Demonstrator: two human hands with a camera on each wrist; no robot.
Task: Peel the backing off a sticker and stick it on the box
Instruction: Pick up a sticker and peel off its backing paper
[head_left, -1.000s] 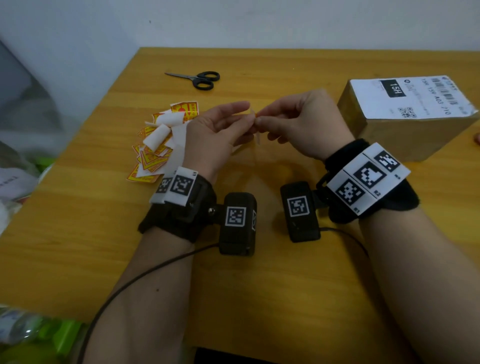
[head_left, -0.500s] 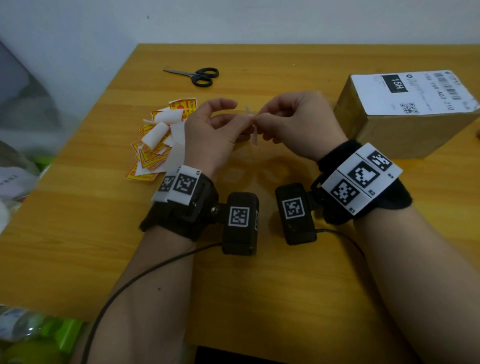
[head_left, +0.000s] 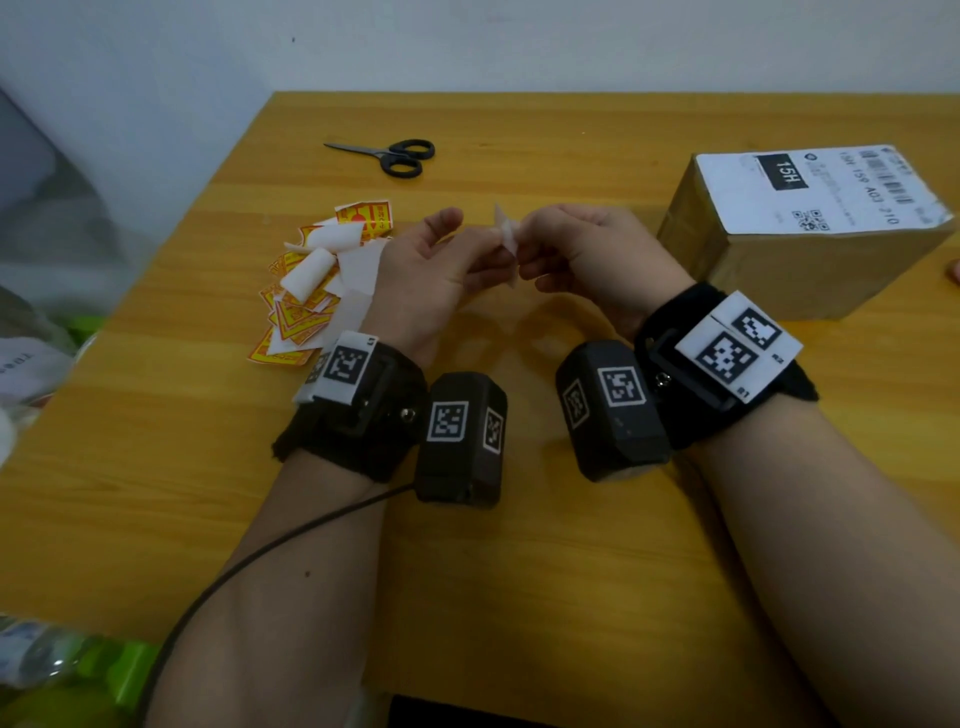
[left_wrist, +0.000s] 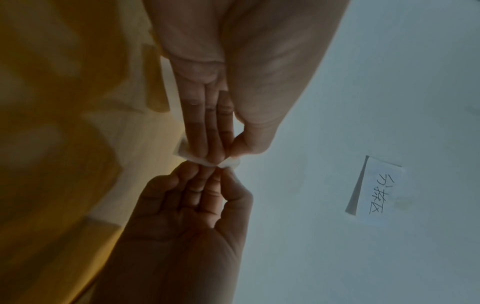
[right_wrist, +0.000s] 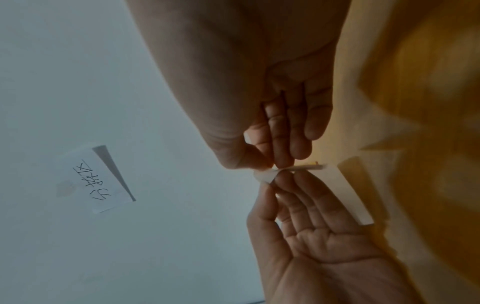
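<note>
Both hands, left (head_left: 431, 280) and right (head_left: 587, 254), pinch one sticker (head_left: 508, 240) above the counter (head_left: 519, 571), near the box (head_left: 800, 228).

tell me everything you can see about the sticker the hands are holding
The sticker is a small, thin piece, white on the sides that show, held in the air above the wooden table between both hands. The left hand and the right hand each pinch it at the fingertips. In the right wrist view a white flap hangs away, with a hint of yellow at the pinched edge, so it looks partly peeled.
</note>
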